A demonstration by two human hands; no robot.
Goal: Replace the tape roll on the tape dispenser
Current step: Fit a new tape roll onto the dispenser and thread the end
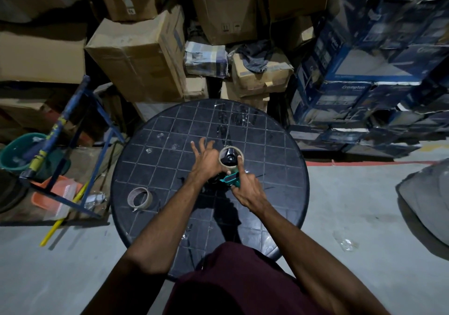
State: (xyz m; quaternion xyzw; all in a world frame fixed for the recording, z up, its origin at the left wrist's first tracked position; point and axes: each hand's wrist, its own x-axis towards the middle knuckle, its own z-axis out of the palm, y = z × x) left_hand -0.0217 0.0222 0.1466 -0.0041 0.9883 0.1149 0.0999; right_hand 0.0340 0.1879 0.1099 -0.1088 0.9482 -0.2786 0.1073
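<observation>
I have the tape dispenser point(227, 177) at the centre of the frame, over the round black table point(150, 166), with a tape roll point(230, 159) sitting on its hub. The roll looks light and stiff — a cardboard core with thin film around it — so I judge it will hold its shape under a firm pinch on the rim, while any loose end of film would be tacky and easy to snag. The safest hold is on the flat outer face or the rim, not the sticky edge. The dispenser seems to be rigid plastic with a teal piece low on its body; its cutter teeth I cannot make out, so I would keep fingers on the handle.

My left hand point(206, 161) lies just left of the roll, fingers spread and mostly straight, its lower part touching the roll's side; whether it truly grips I cannot tell. My right hand point(245, 188) is wrapped round the dispenser's teal part from the lower right, index finger stretched up onto the roll's rim.

A second roll point(140, 198) rests on the table at lower left of the hands — well apart from both.
</observation>
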